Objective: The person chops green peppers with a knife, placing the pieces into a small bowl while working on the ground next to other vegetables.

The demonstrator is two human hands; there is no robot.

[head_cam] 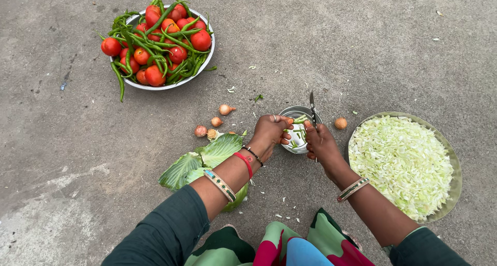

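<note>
We work on bare concrete ground [362, 48], and our two hands meet over a small steel bowl [290, 113] that stands just ahead of our knees, near the ground's near edge. Our left hand [270, 134] is curled shut on a green chilli [300, 120], thumb and fingers pinched round its near end. The chilli lies roughly crosswise, its long axis running left to right, and its free end points right, toward the blade. Our right hand [321, 143] is wrapped tight round the handle of a knife [312, 108]; the blade stands away from us, tip toward the far edge, so it crosses the chilli nearly at a right angle. The two hands are just beside each other, the chilli bridging them above the bowl, where green cut pieces already lie. To the right a wide dish of shredded cabbage [404, 162] sits near the right wrist. Cabbage leaves [207, 160] lie under the left forearm, small onions [215, 122] just beyond, and a bowl of tomatoes and chillies [160, 43] well apart at the far left.
</note>
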